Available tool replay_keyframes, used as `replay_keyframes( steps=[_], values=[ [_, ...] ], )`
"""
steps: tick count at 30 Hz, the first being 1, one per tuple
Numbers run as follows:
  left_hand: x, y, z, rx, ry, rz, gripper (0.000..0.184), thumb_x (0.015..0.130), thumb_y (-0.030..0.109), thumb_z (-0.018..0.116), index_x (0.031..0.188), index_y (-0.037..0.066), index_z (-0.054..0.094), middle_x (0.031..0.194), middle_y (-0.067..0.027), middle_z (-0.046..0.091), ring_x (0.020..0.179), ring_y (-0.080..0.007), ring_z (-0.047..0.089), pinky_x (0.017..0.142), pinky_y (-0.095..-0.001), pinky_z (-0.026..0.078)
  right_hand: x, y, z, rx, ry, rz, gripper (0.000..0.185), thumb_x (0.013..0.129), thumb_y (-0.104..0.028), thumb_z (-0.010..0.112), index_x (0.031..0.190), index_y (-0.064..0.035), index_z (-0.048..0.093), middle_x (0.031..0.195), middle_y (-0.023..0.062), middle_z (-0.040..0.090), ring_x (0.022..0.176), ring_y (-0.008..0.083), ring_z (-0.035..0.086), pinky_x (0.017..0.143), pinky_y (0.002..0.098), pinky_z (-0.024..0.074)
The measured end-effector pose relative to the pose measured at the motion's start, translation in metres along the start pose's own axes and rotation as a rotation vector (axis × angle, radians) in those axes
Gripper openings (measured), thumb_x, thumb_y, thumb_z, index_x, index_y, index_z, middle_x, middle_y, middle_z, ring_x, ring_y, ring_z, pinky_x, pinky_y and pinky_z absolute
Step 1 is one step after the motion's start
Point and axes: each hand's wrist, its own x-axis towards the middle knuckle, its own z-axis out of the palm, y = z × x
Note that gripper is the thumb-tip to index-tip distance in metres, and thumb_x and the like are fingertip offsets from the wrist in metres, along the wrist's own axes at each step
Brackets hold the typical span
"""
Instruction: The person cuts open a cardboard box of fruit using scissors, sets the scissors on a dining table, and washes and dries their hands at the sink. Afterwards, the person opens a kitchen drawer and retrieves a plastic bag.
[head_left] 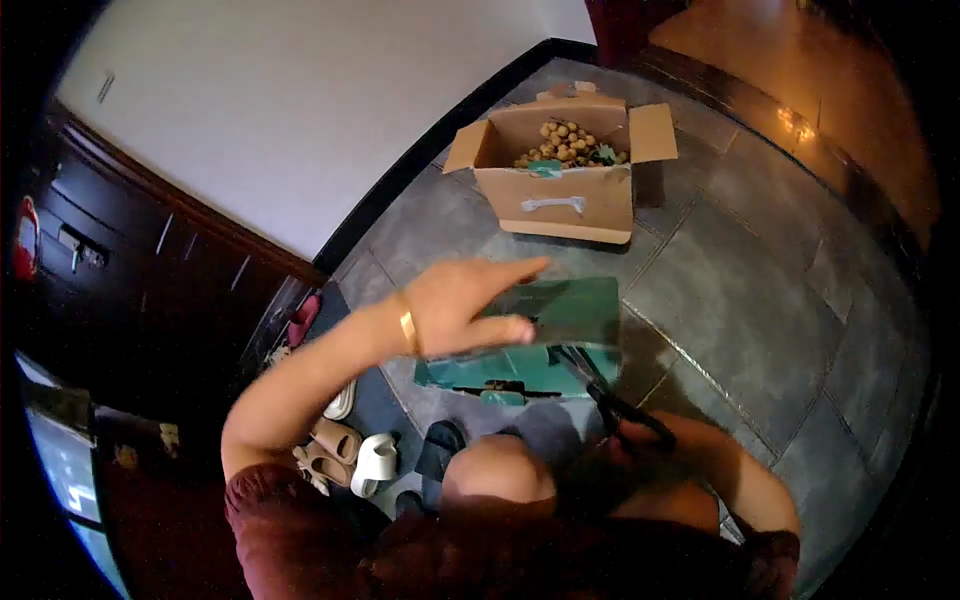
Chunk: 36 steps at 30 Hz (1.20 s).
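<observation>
My left hand [460,305], with a gold bracelet [408,330] at the wrist, is raised over a green box [570,300]. Its thumb and fingers are apart, and nothing shows between them. My right hand [665,445] is low in front of my body, partly in shadow. It grips a pair of dark scissors [595,385], whose blades point toward the green box's near right part. The box rests on the floor right in front of my knee, and my left hand hides some of its top.
An open cardboard box [560,215] holding many small round brown fruits [570,145] stands beyond on the grey tiles [730,320]. Several slippers, among them a white slide [375,465], lie at left. A dark door [130,240] and a white wall [320,110] border the floor.
</observation>
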Motion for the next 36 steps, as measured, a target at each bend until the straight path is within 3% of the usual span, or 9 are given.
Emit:
replay_keyframes(
  steps=[4, 7, 13, 14, 18, 23, 25, 27, 36],
  values=[
    [-0.064, -0.023, 0.060, 0.248, 0.152, -0.073, 0.119, 0.060, 0.066, 0.072, 0.145, -0.001, 0.022, 0.147, -0.0210, 0.031, 0.136, -0.0373, 0.030, 0.111, -0.0521, 0.019, -0.013, -0.009, 0.008, 0.011, 0.114, 0.072, 0.035, 0.088, -0.039, 0.065, 0.099, -0.0067, 0.060, 0.087, 0.0004, 0.061, 0.079, 0.0097, 0.056, 0.069, 0.0247, 0.0461],
    [-0.093, -0.032, 0.100, 0.392, 0.091, -0.242, 0.106, 0.064, 0.050, 0.075, 0.146, 0.004, 0.026, 0.148, -0.0159, 0.032, 0.137, -0.0332, 0.030, 0.113, -0.0495, 0.015, -0.008, 0.014, -0.009, -0.101, 0.188, 0.130, 0.036, 0.087, -0.039, 0.066, 0.100, -0.0059, 0.060, 0.089, 0.0012, 0.062, 0.081, 0.0098, 0.056, 0.070, 0.0249, 0.0458],
    [-0.094, -0.070, 0.131, 0.559, 0.441, -0.076, 0.049, 0.075, 0.013, 0.058, 0.123, 0.010, 0.057, 0.124, -0.0061, 0.059, 0.115, -0.0201, 0.055, 0.103, -0.0392, 0.037, -0.002, 0.018, -0.012, -0.621, 0.286, -0.025, 0.037, 0.084, -0.036, 0.068, 0.102, -0.0048, 0.060, 0.087, 0.0061, 0.063, 0.082, 0.0167, 0.057, 0.071, 0.0303, 0.0472],
    [-0.088, -0.068, 0.132, 0.616, 0.561, -0.039, 0.037, 0.076, 0.011, 0.056, 0.112, 0.011, 0.063, 0.107, -0.0040, 0.066, 0.097, -0.0187, 0.063, 0.087, -0.0347, 0.048, -0.008, 0.018, -0.017, -0.750, 0.333, -0.030, 0.037, 0.082, -0.034, 0.069, 0.101, -0.0050, 0.059, 0.087, 0.0075, 0.063, 0.082, 0.0201, 0.059, 0.071, 0.0327, 0.0478],
    [-0.090, -0.088, 0.119, 0.515, 0.645, 0.023, 0.028, 0.073, 0.014, 0.059, 0.100, 0.011, 0.064, 0.087, -0.0008, 0.067, 0.072, -0.0191, 0.063, 0.060, -0.0308, 0.050, -0.021, -0.026, 0.023, -1.369, 0.572, 0.046, 0.041, 0.078, -0.034, 0.067, 0.104, -0.0045, 0.060, 0.105, 0.0153, 0.060, 0.100, 0.0321, 0.057, 0.087, 0.0426, 0.0454],
    [-0.081, -0.089, 0.084, 0.437, 0.471, 0.093, 0.029, 0.065, 0.016, 0.065, 0.094, 0.011, 0.063, 0.084, -0.0016, 0.066, 0.068, -0.0196, 0.060, 0.056, -0.0325, 0.049, 0.021, -0.047, 0.043, -2.123, 0.500, -0.191, 0.045, 0.067, -0.037, 0.074, 0.097, -0.0094, 0.057, 0.105, 0.0105, 0.058, 0.106, 0.0288, 0.054, 0.085, 0.0387, 0.0430],
    [-0.079, -0.092, 0.076, 0.466, 0.389, 0.124, 0.030, 0.064, 0.015, 0.065, 0.094, 0.011, 0.063, 0.082, -0.0011, 0.064, 0.067, -0.0197, 0.060, 0.056, -0.0323, 0.048, 0.045, -0.068, 0.053, -2.184, 0.498, -0.580, 0.044, 0.068, -0.037, 0.072, 0.098, -0.0093, 0.056, 0.103, 0.0116, 0.057, 0.105, 0.0303, 0.054, 0.083, 0.0399, 0.0436],
    [-0.076, -0.092, 0.072, 0.430, 0.396, 0.131, 0.032, 0.063, 0.015, 0.065, 0.095, 0.011, 0.063, 0.077, -0.0010, 0.061, 0.066, -0.0203, 0.059, 0.056, -0.0325, 0.048, 0.073, -0.065, 0.058, -1.950, 0.407, -0.355, 0.044, 0.069, -0.037, 0.071, 0.099, -0.0087, 0.055, 0.104, 0.0130, 0.057, 0.103, 0.0314, 0.055, 0.083, 0.0413, 0.0439],
    [-0.083, -0.104, 0.088, 0.493, 0.439, 0.194, 0.034, 0.072, 0.014, 0.058, 0.106, 0.014, 0.065, 0.101, 0.0008, 0.066, 0.081, -0.0146, 0.063, 0.062, -0.0259, 0.051, -0.013, -0.111, 0.042, -1.691, 0.188, -0.260, 0.049, 0.070, -0.032, 0.072, 0.107, -0.0037, 0.056, 0.107, 0.0150, 0.059, 0.095, 0.0328, 0.060, 0.077, 0.0430, 0.0498]
  ],
)
